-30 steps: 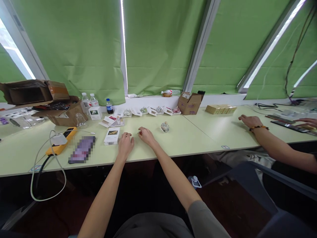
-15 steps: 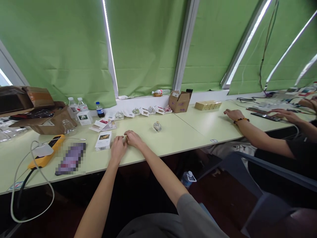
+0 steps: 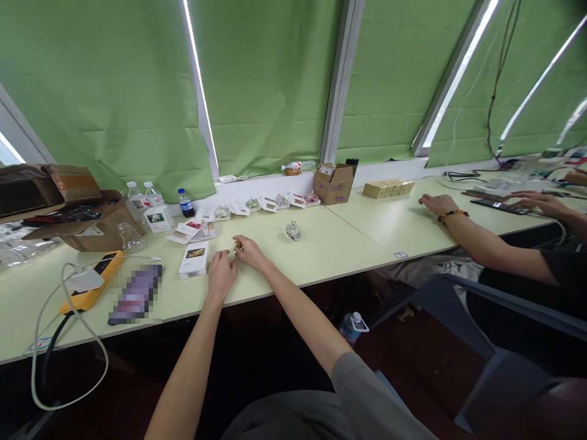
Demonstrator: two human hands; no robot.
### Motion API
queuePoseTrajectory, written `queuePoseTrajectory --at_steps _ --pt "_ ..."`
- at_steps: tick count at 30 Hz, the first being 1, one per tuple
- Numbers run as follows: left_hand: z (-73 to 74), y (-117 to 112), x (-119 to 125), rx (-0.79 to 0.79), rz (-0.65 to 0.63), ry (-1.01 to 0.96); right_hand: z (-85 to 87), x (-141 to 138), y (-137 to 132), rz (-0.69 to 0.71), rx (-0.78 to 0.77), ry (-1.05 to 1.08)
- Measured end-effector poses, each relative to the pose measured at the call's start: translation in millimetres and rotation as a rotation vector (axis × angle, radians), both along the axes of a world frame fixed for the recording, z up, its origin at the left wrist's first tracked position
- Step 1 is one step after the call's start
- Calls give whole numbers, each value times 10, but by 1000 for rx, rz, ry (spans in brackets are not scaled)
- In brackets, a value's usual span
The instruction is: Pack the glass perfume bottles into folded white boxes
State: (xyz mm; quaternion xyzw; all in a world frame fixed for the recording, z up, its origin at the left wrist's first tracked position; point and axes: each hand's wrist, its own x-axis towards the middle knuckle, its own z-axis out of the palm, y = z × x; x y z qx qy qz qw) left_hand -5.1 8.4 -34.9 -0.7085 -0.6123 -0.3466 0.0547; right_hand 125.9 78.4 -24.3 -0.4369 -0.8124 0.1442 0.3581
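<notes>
A small gold-coloured piece (image 3: 238,245) is pinched at the fingertips of the right hand (image 3: 248,252), its long axis unclear. The curled left hand (image 3: 221,275) lies nearby, beside a white box (image 3: 193,260), its grip unseen; a glass perfume bottle (image 3: 293,231) stands beyond and rightward of the right fingers.

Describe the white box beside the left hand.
This white rectangular cardboard carton lies flat on the pale green table, its long side pointing away. Its top shows a dark picture and a barcode at the near end. It looks closed. The person's left hand sits immediately beside it; contact is unclear.
</notes>
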Motion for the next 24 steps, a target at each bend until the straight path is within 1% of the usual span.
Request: queuePoseTrajectory --at_steps 2,4,6,8,12,18,21,24 --pt "11 -13 5 -11 8 -2 -5 33 44 -56 -4 85" --pt "17 -25 7 -22 14 6 -7 72 73 -137 -17 118" --pt "19 -33 6 -35 15 18 -11 111 80 -213 -44 98" --pt "16 -33 3 -45 17 27 -18 140 71 -236 -70 45" --pt "5 -21 -5 -46 24 34 -36 133 37 -145 -55 -30" --pt "-5 -11 -8 -29 7 25 -45 2 16 28 -39 -62" --pt "-11 -6 -9 -31 16 28 -45 -33 9 63 -54 -43" --pt "-8 -4 -12 -26 28 24 -38 -11 -20 47 -71 -9"
